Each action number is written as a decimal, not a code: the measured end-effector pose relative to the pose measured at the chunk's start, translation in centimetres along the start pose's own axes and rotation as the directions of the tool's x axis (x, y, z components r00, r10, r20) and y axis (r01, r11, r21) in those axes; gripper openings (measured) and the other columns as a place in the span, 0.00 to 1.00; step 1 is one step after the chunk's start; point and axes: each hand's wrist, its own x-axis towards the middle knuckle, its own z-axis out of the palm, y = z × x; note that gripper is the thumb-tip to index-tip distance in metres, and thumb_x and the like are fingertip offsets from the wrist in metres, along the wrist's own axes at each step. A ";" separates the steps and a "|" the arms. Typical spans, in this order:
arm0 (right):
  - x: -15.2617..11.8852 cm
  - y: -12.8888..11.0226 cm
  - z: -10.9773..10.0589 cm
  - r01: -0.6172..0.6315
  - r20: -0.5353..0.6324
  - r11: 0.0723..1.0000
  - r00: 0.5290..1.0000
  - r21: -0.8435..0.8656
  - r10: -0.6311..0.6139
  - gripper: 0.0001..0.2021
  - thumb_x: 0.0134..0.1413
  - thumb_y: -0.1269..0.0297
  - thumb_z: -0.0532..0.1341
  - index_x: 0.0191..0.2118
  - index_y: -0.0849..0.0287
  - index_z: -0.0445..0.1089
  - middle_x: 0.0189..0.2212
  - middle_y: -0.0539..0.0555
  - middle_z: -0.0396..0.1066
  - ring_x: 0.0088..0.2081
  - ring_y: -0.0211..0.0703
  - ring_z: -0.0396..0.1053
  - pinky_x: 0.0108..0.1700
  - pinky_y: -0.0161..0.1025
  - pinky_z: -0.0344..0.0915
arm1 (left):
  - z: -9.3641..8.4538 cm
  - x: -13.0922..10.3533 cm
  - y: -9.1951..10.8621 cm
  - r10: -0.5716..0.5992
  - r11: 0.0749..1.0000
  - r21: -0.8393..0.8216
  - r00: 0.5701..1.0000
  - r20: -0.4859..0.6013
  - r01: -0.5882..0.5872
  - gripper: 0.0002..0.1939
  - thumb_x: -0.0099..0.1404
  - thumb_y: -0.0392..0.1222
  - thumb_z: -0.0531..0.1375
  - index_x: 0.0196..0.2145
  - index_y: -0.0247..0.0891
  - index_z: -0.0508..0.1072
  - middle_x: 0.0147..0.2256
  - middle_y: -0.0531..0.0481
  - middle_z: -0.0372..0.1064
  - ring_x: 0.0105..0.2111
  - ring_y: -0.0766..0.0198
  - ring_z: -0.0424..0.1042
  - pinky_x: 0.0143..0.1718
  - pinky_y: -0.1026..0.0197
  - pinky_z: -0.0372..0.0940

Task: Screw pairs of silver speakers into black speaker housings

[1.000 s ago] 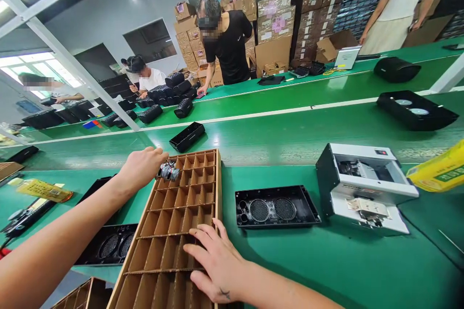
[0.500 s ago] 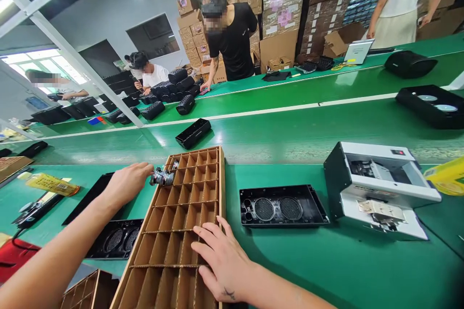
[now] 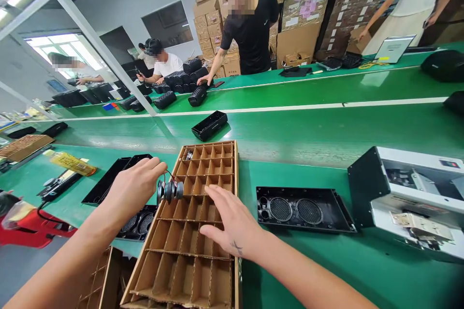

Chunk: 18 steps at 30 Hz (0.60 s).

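Note:
My left hand (image 3: pixel 139 183) is closed, with a small pair of round speaker drivers (image 3: pixel 169 191) hanging from thin wires at its fingertips. They are over the left side of a cardboard divider box (image 3: pixel 236 169). My right hand (image 3: pixel 232 224) is above the box's right side, fingers spread, holding nothing. Another metallic part (image 3: pixel 189 155) sits in a cell at the far left corner. To the right lies a black speaker housing (image 3: pixel 304 210) with two round grilles. A similar housing (image 3: pixel 126 231) is partly hidden beneath my left arm.
A white-and-black machine (image 3: pixel 409 203) stands at the right. Beyond the box, a black shell (image 3: pixel 209 125) lies on the green conveyor (image 3: pixel 290 130). A yellow-labelled bottle (image 3: pixel 74 163) and a red tool (image 3: pixel 32 227) are at the left. Several people work across the line.
My left hand has drawn the drivers back toward me from the box's far end. My right hand has shifted farther along the box. Across the line, a co-worker's hand now touches a black speaker.

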 end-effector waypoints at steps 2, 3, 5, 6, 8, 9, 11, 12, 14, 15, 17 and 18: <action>1.2 -0.1 -0.1 -0.008 -0.006 0.995 1.000 0.097 0.008 0.51 0.56 0.49 0.68 0.75 0.61 0.40 0.74 0.65 0.39 0.75 0.59 0.38 0.75 0.65 0.40 | -1.7 -0.9 1.1 0.070 0.997 -0.032 0.996 -0.055 -0.072 0.14 0.66 0.27 0.48 0.32 0.42 0.68 0.32 0.47 0.66 0.36 0.56 0.69 0.28 0.58 0.57; 1.5 0.0 -0.1 -0.001 -0.013 0.988 1.000 0.152 0.003 0.55 0.53 0.47 0.71 0.75 0.59 0.40 0.74 0.65 0.38 0.74 0.59 0.38 0.75 0.65 0.41 | -2.5 -1.4 1.8 0.116 0.991 -0.056 0.988 -0.101 -0.122 0.14 0.65 0.27 0.48 0.32 0.42 0.67 0.31 0.48 0.65 0.34 0.57 0.68 0.28 0.58 0.57; 1.7 0.1 -0.3 0.025 -0.043 0.962 0.999 0.270 -0.014 0.59 0.45 0.45 0.75 0.74 0.54 0.41 0.73 0.64 0.43 0.73 0.58 0.45 0.74 0.62 0.46 | -3.9 -2.1 3.5 0.220 0.962 -0.112 0.950 -0.221 -0.249 0.14 0.63 0.26 0.48 0.30 0.43 0.65 0.29 0.49 0.64 0.31 0.57 0.66 0.25 0.58 0.56; 1.5 0.3 -0.5 0.042 -0.065 0.942 0.998 0.332 -0.021 0.59 0.42 0.46 0.77 0.73 0.53 0.44 0.71 0.64 0.47 0.71 0.57 0.49 0.73 0.61 0.49 | -4.6 -2.3 4.5 0.267 0.939 -0.139 0.922 -0.280 -0.315 0.13 0.61 0.26 0.48 0.30 0.43 0.65 0.29 0.49 0.64 0.30 0.58 0.66 0.24 0.58 0.56; 0.6 0.5 -0.8 0.071 -0.115 0.883 0.993 0.464 -0.020 0.57 0.38 0.48 0.79 0.70 0.52 0.50 0.67 0.62 0.56 0.66 0.55 0.59 0.70 0.58 0.57 | -5.5 -2.3 6.6 0.344 0.884 -0.190 0.870 -0.354 -0.427 0.13 0.60 0.26 0.49 0.31 0.44 0.65 0.30 0.49 0.65 0.29 0.58 0.65 0.24 0.58 0.58; 0.0 0.7 -0.9 0.081 -0.139 0.844 0.990 0.531 -0.007 0.55 0.37 0.48 0.79 0.68 0.53 0.52 0.65 0.62 0.59 0.64 0.54 0.62 0.68 0.57 0.59 | -5.8 -2.2 7.6 0.372 0.853 -0.213 0.841 -0.393 -0.476 0.13 0.60 0.27 0.49 0.32 0.44 0.66 0.30 0.49 0.66 0.28 0.58 0.65 0.24 0.57 0.59; -1.7 0.8 -0.8 0.091 -0.191 0.748 0.980 0.658 0.049 0.49 0.38 0.45 0.78 0.64 0.54 0.57 0.60 0.60 0.64 0.58 0.52 0.68 0.64 0.54 0.64 | -6.2 -1.7 9.6 0.400 0.797 -0.255 0.795 -0.456 -0.548 0.14 0.62 0.28 0.49 0.35 0.45 0.68 0.30 0.49 0.67 0.27 0.58 0.65 0.23 0.57 0.60; -2.8 0.8 -0.7 0.093 -0.214 0.694 0.973 0.714 0.089 0.47 0.38 0.43 0.77 0.61 0.55 0.59 0.58 0.60 0.65 0.55 0.50 0.70 0.61 0.52 0.68 | -6.4 -1.4 10.5 0.408 0.771 -0.278 0.779 -0.475 -0.573 0.14 0.64 0.29 0.49 0.38 0.46 0.69 0.30 0.49 0.67 0.27 0.58 0.66 0.22 0.57 0.60; -5.1 0.6 -0.4 0.100 -0.246 0.580 0.953 0.808 0.177 0.42 0.41 0.41 0.75 0.57 0.54 0.59 0.54 0.59 0.67 0.49 0.47 0.73 0.49 0.45 0.74 | -6.6 -1.0 12.1 0.377 0.729 -0.354 0.775 -0.506 -0.586 0.14 0.70 0.35 0.50 0.45 0.48 0.71 0.33 0.50 0.69 0.29 0.58 0.69 0.24 0.58 0.64; -6.4 0.4 -0.4 0.108 -0.254 0.524 0.943 0.845 0.215 0.40 0.44 0.41 0.74 0.57 0.54 0.58 0.53 0.59 0.67 0.46 0.46 0.74 0.42 0.42 0.75 | -6.6 -0.9 12.9 0.330 0.717 -0.414 0.795 -0.509 -0.562 0.13 0.73 0.41 0.52 0.52 0.49 0.70 0.36 0.49 0.71 0.32 0.58 0.72 0.28 0.58 0.68; -9.2 0.0 -0.7 0.131 -0.263 0.424 0.926 0.896 0.270 0.38 0.48 0.42 0.71 0.57 0.52 0.55 0.57 0.61 0.65 0.45 0.47 0.75 0.34 0.36 0.73 | -6.1 -1.1 14.6 0.215 0.676 -0.555 0.849 -0.482 -0.486 0.27 0.72 0.57 0.56 0.65 0.50 0.60 0.45 0.45 0.74 0.39 0.54 0.76 0.36 0.56 0.74; -10.5 -0.2 -1.1 0.146 -0.269 0.386 0.919 0.911 0.289 0.37 0.51 0.41 0.69 0.59 0.51 0.54 0.60 0.62 0.62 0.47 0.48 0.75 0.32 0.35 0.72 | -5.6 -1.4 15.6 0.177 0.642 -0.621 0.875 -0.450 -0.449 0.38 0.69 0.63 0.58 0.69 0.50 0.53 0.50 0.43 0.74 0.43 0.51 0.77 0.39 0.54 0.76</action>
